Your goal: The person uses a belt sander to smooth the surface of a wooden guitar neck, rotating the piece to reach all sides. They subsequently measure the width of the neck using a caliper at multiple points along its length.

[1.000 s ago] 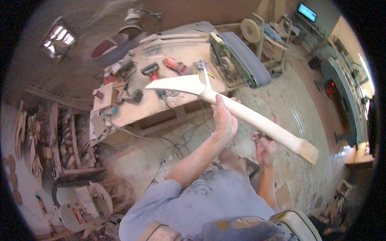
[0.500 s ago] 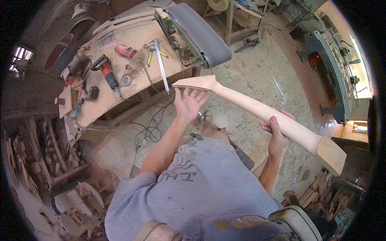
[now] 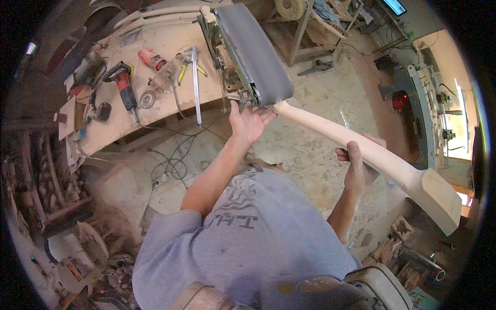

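Note:
A pale wooden guitar neck (image 3: 336, 132) slants across in front of me. My right hand (image 3: 361, 164) wraps round its thicker part, thumb on top, near the block-like heel (image 3: 439, 199). At the far end, the headstock is mostly hidden under the lower end of a belt sander (image 3: 256, 57) with a dark grey belt. I cannot tell whether the wood touches the belt. My left hand (image 3: 248, 124) lies palm up by the headstock, its fingers stretched out and partly beneath the sander's end.
The workbench (image 3: 170, 103) carries a red-and-black angle grinder (image 3: 124, 85), another red power tool (image 3: 151, 58), yellow-handled pliers (image 3: 182, 74) and a long metal bar (image 3: 196, 85) jutting past its edge. Tangled cables (image 3: 175, 165) lie on the floor. Wood scraps (image 3: 387, 253) sit at lower right.
The guitar neck has moved forward, so its headstock, in plain sight before, is now under the sander's end. Both hands went along with it, and my view has shifted slightly.

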`<state>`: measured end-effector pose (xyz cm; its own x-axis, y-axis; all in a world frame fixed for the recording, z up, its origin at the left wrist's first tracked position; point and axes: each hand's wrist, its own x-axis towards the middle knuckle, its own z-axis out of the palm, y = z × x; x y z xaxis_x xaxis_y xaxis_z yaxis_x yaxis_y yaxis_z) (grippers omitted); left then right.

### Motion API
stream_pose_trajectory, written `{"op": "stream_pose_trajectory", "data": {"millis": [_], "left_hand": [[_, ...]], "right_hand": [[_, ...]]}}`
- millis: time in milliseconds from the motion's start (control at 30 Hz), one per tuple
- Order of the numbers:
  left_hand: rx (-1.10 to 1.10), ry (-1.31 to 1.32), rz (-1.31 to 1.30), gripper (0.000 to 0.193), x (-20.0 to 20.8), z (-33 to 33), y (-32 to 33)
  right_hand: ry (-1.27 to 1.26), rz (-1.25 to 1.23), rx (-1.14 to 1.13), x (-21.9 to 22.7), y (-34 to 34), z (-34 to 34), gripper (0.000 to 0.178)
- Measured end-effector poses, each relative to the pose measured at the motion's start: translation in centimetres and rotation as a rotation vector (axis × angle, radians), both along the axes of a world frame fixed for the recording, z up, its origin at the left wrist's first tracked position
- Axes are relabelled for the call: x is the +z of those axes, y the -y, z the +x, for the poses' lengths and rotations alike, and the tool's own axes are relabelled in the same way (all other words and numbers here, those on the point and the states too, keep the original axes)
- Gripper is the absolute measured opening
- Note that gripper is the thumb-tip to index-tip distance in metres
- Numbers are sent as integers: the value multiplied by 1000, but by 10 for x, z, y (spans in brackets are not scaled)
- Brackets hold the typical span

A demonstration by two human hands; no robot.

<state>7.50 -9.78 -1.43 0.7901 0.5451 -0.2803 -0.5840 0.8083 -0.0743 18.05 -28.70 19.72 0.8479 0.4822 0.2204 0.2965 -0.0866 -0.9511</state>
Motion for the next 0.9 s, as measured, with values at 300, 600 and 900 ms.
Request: {"op": "stream_pose_trajectory", "data": {"millis": [300, 600, 900], "left_hand": [[-11, -36, -50, 100, -7, 3, -6], [5, -33, -112, 100, 0, 4, -7], [-7, -55, -98, 100, -2, 2, -8]], "right_hand": [[314, 36, -47, 12, -43, -1, 38], [394, -42, -86, 23, -64, -10, 34], [418, -63, -88, 24, -74, -12, 35]]}}
